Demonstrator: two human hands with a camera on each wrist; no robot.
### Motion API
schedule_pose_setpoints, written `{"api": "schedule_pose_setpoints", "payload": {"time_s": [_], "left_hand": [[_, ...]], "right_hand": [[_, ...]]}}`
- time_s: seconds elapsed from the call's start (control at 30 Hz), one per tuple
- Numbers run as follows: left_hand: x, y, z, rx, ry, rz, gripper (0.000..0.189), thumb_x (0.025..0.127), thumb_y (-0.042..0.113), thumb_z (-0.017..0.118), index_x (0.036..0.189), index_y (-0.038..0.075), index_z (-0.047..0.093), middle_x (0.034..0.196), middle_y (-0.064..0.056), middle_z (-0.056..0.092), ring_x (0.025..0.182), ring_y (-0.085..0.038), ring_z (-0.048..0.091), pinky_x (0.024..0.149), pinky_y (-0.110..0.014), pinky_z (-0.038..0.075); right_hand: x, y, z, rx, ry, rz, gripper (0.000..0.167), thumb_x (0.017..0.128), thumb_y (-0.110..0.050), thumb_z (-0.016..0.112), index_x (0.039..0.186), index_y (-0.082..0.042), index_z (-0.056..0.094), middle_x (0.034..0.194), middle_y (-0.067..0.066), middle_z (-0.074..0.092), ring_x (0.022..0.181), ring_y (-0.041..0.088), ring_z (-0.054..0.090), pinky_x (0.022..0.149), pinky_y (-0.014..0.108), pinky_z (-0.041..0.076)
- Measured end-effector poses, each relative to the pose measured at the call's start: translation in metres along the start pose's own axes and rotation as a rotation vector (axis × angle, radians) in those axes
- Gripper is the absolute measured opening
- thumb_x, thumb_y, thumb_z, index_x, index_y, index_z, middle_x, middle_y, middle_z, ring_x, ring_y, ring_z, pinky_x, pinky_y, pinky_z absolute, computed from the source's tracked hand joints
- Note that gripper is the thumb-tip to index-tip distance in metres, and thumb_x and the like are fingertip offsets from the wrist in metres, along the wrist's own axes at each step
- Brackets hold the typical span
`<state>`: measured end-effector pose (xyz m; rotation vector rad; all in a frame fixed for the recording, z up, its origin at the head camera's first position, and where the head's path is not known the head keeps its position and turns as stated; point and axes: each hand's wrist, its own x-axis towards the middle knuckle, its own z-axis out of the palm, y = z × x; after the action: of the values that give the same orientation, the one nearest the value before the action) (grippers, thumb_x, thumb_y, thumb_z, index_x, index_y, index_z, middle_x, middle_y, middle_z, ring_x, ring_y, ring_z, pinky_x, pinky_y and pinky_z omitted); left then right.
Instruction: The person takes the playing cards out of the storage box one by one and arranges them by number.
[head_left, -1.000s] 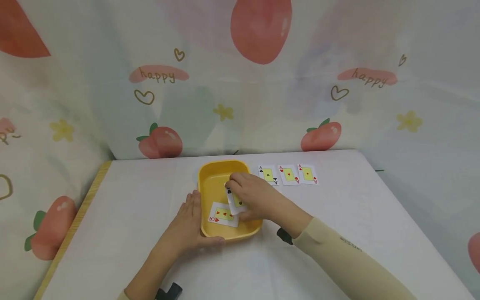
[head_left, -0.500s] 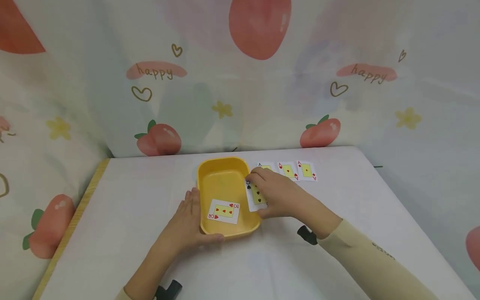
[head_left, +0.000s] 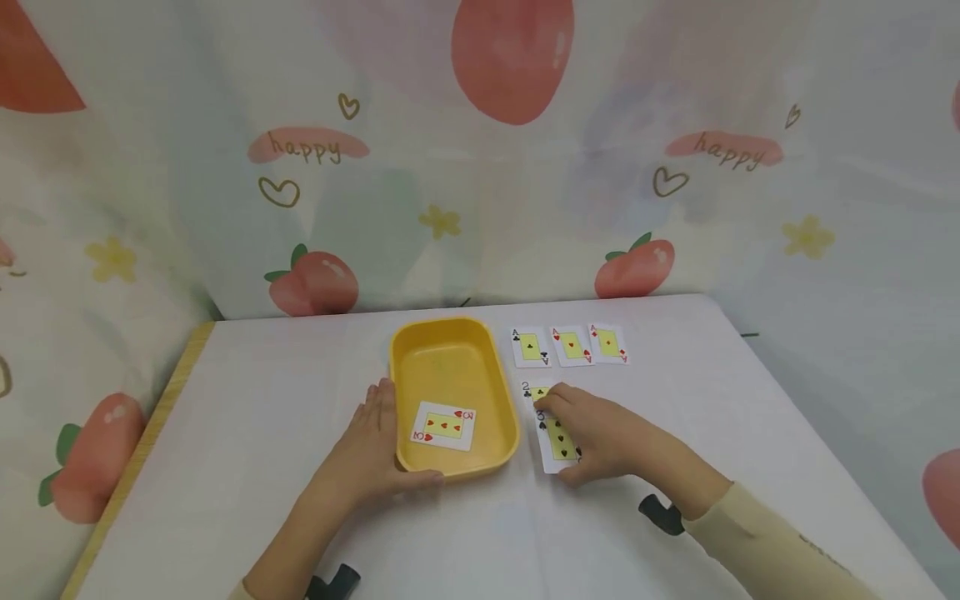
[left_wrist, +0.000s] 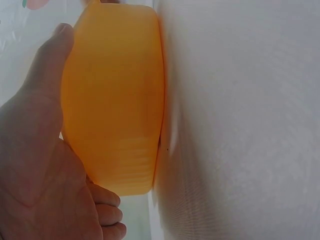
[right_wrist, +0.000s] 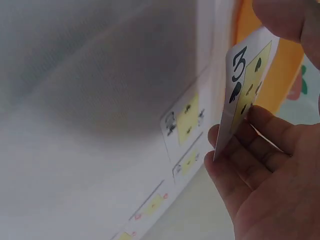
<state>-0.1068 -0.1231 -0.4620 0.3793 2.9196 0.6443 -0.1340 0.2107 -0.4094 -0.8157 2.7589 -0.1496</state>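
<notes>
A yellow tray (head_left: 405, 350) sits mid-table with a three of hearts card (head_left: 443, 426) face up inside. My left hand (head_left: 372, 454) grips the tray's near-left corner, fingers along its side and thumb on the front rim; the left wrist view shows that hand (left_wrist: 35, 165) around the yellow tray (left_wrist: 115, 100). My right hand (head_left: 600, 437) pinches a three of spades card (head_left: 559, 441) just right of the tray, low over the table. In the right wrist view the three of spades (right_wrist: 245, 90) stands between thumb and fingers. A two of clubs (head_left: 534, 390) lies just beyond it.
Three aces lie in a row behind: clubs (head_left: 530, 347), hearts (head_left: 572, 345), diamonds (head_left: 608, 343). The white table (head_left: 262, 417) has a wooden left edge (head_left: 135, 467). A patterned curtain (head_left: 480, 150) hangs close behind and to both sides.
My right hand lifted the three of spades out of the tray and carried it right and toward me, down beside the two of clubs. The left hand and tray stayed put.
</notes>
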Motion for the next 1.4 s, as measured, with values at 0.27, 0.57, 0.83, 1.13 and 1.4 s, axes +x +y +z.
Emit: {"api": "schedule_pose_setpoints", "payload": {"time_s": [0.27, 0.57, 0.83, 1.13, 1.4], "left_hand": [[-0.002, -0.002, 0.001, -0.001, 0.017, 0.024, 0.154, 0.057, 0.093, 0.062, 0.157, -0.007, 0.000, 0.165, -0.024, 0.009, 0.154, -0.035, 0.009, 0.123, -0.051, 0.019], [-0.003, 0.001, 0.002, -0.014, 0.003, 0.013, 0.153, 0.059, 0.090, 0.065, 0.157, -0.006, 0.000, 0.165, -0.024, 0.008, 0.154, -0.035, 0.009, 0.123, -0.050, 0.018], [-0.004, 0.001, 0.000, -0.006, -0.003, 0.000, 0.154, 0.057, 0.093, 0.063, 0.157, -0.006, -0.001, 0.166, -0.023, 0.007, 0.154, -0.034, 0.008, 0.123, -0.050, 0.017], [-0.002, 0.002, -0.003, 0.000, -0.013, -0.008, 0.152, 0.059, 0.089, 0.067, 0.156, -0.007, -0.002, 0.165, -0.024, 0.007, 0.154, -0.035, 0.008, 0.123, -0.050, 0.017], [-0.002, 0.002, -0.002, 0.005, -0.006, -0.003, 0.152, 0.060, 0.088, 0.068, 0.157, -0.006, -0.002, 0.166, -0.023, 0.007, 0.154, -0.034, 0.008, 0.123, -0.050, 0.017]], "right_hand": [[0.005, 0.003, 0.024, 0.005, -0.047, -0.028, 0.077, 0.067, -0.038, 0.083, 0.135, -0.018, 0.055, 0.118, -0.011, 0.050, 0.091, 0.005, 0.047, 0.080, 0.026, 0.048], [0.010, 0.007, 0.023, -0.012, -0.058, 0.049, 0.082, 0.066, -0.042, 0.086, 0.139, -0.022, 0.054, 0.121, -0.012, 0.051, 0.094, 0.005, 0.046, 0.082, 0.025, 0.049], [0.000, 0.007, 0.025, -0.010, -0.055, 0.035, 0.084, 0.066, -0.041, 0.088, 0.141, -0.023, 0.054, 0.135, -0.008, 0.052, 0.110, 0.010, 0.046, 0.096, 0.032, 0.050], [-0.001, 0.008, 0.025, -0.009, -0.052, 0.022, 0.081, 0.067, -0.039, 0.086, 0.140, -0.024, 0.055, 0.138, -0.008, 0.051, 0.116, 0.011, 0.046, 0.099, 0.034, 0.049], [0.000, 0.010, 0.015, -0.003, -0.026, -0.014, 0.080, 0.070, -0.043, 0.085, 0.141, -0.020, 0.054, 0.137, -0.006, 0.052, 0.118, 0.013, 0.047, 0.101, 0.036, 0.049]]}}
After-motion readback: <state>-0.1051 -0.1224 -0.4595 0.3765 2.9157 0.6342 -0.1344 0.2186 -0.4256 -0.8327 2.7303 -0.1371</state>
